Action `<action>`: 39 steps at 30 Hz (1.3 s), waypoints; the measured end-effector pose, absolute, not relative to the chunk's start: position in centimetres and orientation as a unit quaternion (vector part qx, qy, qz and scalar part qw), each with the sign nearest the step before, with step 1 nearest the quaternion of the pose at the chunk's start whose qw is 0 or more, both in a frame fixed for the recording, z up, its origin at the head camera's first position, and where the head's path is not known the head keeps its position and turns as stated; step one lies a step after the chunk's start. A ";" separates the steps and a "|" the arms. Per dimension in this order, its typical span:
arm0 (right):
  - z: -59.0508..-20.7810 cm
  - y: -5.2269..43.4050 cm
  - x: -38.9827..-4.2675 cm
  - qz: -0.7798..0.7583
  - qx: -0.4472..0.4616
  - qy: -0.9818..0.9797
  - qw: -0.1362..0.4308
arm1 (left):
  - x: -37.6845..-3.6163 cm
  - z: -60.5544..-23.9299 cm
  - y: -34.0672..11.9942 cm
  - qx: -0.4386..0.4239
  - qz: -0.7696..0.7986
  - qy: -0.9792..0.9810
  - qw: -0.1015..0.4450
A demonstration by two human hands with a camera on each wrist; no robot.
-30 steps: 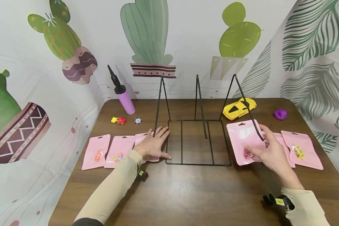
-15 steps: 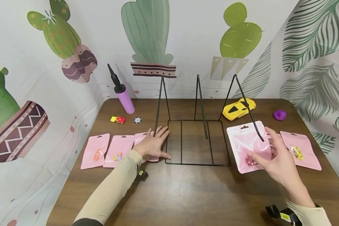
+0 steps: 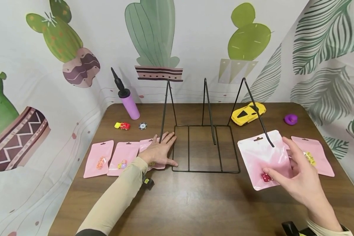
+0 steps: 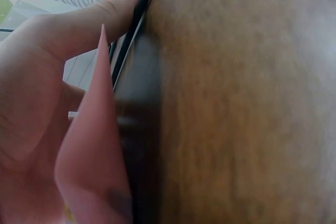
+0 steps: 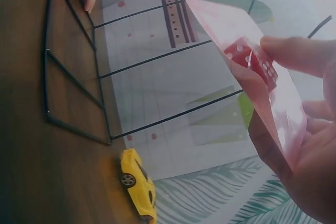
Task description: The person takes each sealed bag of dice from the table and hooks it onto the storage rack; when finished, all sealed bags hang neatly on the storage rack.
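My right hand (image 3: 293, 170) pinches a pink pouch (image 3: 262, 154) by its lower corner and holds it tilted above the table, right of the black wire rack (image 3: 206, 170). Red dice (image 3: 266, 177) sit in the pouch's bottom. The right wrist view shows the same pouch (image 5: 252, 82) and dice (image 5: 252, 61) between thumb and fingers. My left hand (image 3: 159, 150) lies flat on another pink pouch (image 3: 144, 144), its thumb beside the rack's front left corner. In the left wrist view the thumb (image 4: 94, 19) touches the rack wire (image 4: 139, 19).
Two more pink pouches (image 3: 98, 159) (image 3: 124, 158) lie left of my left hand. Another pouch (image 3: 321, 160) lies behind my right hand. A yellow toy car (image 3: 249, 113), a purple toy (image 3: 291, 119), a purple pump (image 3: 129, 105), a small red car (image 3: 122, 126) and a chip (image 3: 143, 126) sit farther back.
My right hand has lifted the pouch with red dice off the table and drawn it nearer and to the right. The left hand has stayed put.
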State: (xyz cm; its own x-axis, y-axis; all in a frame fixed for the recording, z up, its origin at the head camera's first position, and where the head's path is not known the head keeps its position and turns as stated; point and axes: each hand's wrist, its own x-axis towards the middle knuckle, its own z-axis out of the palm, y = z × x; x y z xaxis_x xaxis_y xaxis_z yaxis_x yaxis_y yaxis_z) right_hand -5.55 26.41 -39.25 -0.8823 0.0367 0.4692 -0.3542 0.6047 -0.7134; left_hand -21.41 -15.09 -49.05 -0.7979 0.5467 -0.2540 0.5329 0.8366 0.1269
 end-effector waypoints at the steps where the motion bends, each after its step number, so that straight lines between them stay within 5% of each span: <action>1: -39.1 26.5 -5.4 0.434 0.103 -0.865 0.232 | -21.4 -49.0 -15.1 0.285 0.025 0.948 0.141; 27: -36.6 25.9 -2.4 0.590 0.271 -0.710 0.273 | -21.3 -49.2 -15.1 0.284 0.021 0.948 0.145; 39: -35.9 25.5 -3.5 0.669 0.330 -0.618 0.247 | -21.3 -49.3 -15.1 0.287 0.023 0.948 0.133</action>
State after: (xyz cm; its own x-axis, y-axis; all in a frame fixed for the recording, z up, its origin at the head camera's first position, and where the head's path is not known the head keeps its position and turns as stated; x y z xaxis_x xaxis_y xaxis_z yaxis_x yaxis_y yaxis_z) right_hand -3.55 25.52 -35.93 -0.6597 -0.0782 0.7474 -0.7389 -0.1136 -0.6641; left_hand -21.34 -15.07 -49.29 -0.7999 0.5503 -0.2394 0.5379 0.8343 0.1207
